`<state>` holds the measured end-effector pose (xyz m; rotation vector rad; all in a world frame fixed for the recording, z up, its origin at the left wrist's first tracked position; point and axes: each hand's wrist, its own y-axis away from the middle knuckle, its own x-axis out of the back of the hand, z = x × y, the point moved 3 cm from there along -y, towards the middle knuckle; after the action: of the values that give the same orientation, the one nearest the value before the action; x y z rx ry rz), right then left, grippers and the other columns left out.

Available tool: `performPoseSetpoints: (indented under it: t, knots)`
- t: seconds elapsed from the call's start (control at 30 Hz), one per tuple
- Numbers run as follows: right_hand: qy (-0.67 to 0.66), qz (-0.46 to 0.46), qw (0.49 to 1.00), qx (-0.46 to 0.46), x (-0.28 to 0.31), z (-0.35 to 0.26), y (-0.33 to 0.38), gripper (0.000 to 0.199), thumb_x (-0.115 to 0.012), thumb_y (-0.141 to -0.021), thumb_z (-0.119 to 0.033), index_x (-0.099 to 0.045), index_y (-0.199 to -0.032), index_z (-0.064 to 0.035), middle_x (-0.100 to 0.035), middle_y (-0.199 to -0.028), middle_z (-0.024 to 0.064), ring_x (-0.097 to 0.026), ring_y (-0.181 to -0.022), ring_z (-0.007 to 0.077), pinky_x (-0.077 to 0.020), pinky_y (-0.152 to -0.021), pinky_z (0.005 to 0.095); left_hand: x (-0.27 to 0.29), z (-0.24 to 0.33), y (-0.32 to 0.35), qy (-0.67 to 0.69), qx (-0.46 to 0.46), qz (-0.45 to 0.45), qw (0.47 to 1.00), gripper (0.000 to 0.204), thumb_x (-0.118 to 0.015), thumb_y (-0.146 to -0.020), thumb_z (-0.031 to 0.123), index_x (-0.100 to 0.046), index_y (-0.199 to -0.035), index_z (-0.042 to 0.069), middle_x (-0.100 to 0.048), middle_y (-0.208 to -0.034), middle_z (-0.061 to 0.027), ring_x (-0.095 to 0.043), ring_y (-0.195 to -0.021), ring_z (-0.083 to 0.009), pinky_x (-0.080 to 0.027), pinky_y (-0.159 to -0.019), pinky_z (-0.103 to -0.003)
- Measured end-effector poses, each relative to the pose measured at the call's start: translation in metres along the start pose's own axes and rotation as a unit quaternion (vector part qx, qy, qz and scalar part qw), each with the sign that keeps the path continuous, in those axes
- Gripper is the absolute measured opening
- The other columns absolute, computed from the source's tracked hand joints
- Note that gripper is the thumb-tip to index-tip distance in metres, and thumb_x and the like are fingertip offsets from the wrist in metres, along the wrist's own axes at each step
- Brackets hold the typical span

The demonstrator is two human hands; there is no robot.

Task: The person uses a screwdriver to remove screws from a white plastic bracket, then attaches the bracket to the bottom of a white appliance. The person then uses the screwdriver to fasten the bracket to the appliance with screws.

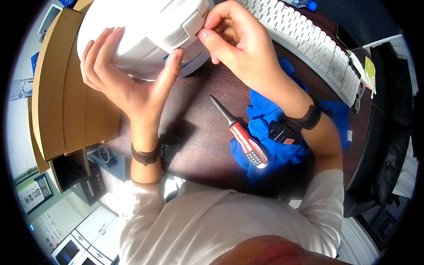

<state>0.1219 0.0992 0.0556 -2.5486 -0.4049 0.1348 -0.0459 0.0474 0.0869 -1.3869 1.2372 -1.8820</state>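
A white rounded appliance (128, 33), much like a rice cooker, sits at the far side of the dark table, its top partly cut off by the picture's edge. My left hand (128, 86) braces it, fingers spread over its left side and thumb against the front. At the right edge of the raised front panel (192, 24), the thumb and index finger of my right hand (245, 46) are pinched; whether a small piece is between them is hidden. Nearer to me, a screwdriver (240, 134) with a red, white and black handle lies partly on a crumpled blue cloth (260, 110).
A white keyboard (304, 48) runs along the table's far right, with a blue-capped bottle (309, 4) beyond. Cardboard boxes (62, 84) stand close on the left. A black chair (380, 150) is past the right edge. Black bands with small devices circle both wrists.
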Motion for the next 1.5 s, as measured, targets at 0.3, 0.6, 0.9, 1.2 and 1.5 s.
performPoseSetpoints:
  t: [0.3, 0.6, 0.9, 1.2, 1.5]
  knots:
    - [-0.064, 0.001, 0.994, -0.092, -0.002, 0.001, 0.003, 0.013, -0.063, -0.083, -0.009, -0.053, -0.086, -0.0011, -0.058, -0.071, 0.0033, -0.055, -0.058, 0.007, -0.0446, -0.051, 0.0206, 0.0, 0.004, -0.001, -0.004, 0.005, -0.005, 1.0, 0.075, -0.081, -0.059, 0.041, -0.048, -0.116, 0.005, -0.047, -0.118, -0.0125, -0.034, -0.117, -0.0315, -0.025, -0.1, -0.044]
    - [-0.012, 0.003, 0.996, -0.093, 0.003, 0.007, 0.001, 0.018, -0.065, -0.082, -0.017, -0.057, -0.079, -0.0011, -0.057, -0.063, 0.0016, -0.052, -0.053, 0.0064, -0.0416, -0.046, 0.0215, 0.0, 0.029, -0.013, -0.06, 0.038, -0.045, 0.996, 0.084, -0.08, -0.061, 0.042, -0.04, -0.122, 0.001, -0.041, -0.119, -0.0174, -0.031, -0.116, -0.0365, -0.022, -0.099, -0.051]
    - [-0.013, -0.067, 0.991, -0.117, 0.006, 0.005, 0.0, 0.018, -0.058, -0.089, -0.021, -0.055, -0.085, -0.0036, -0.056, -0.071, -0.0006, -0.049, -0.056, 0.0043, -0.0399, -0.049, 0.0182, -0.006, 0.038, -0.014, -0.072, 0.018, -0.034, 0.997, 0.074, -0.073, -0.065, 0.038, -0.042, -0.122, 0.003, -0.039, -0.12, -0.019, -0.033, -0.116, -0.0355, -0.019, -0.098, -0.053]
    - [0.218, -0.098, 0.968, -0.07, 0.02, -0.022, 0.01, 0.024, -0.063, -0.079, -0.024, -0.06, -0.083, 0.0, -0.062, -0.067, 0.0126, -0.061, -0.055, 0.0243, -0.0487, -0.052, 0.034, -0.008, 0.038, -0.013, -0.085, 0.008, -0.027, 0.996, 0.069, -0.073, -0.063, 0.038, -0.046, -0.116, 0.003, -0.041, -0.115, -0.0179, -0.034, -0.114, -0.0337, -0.02, -0.097, -0.049]
    - [0.486, -0.263, 0.821, -0.144, 0.023, -0.074, 0.14, 0.048, -0.067, -0.074, -0.044, -0.056, -0.085, 0.0009, -0.057, -0.058, 0.0113, -0.059, -0.051, 0.0268, -0.0458, -0.046, 0.0353, -0.011, 0.038, -0.012, -0.1, 0.04, -0.008, 0.994, 0.063, -0.072, -0.06, 0.036, -0.048, -0.109, 0.004, -0.044, -0.108, -0.015, -0.036, -0.11, -0.032, -0.02, -0.097, -0.05]
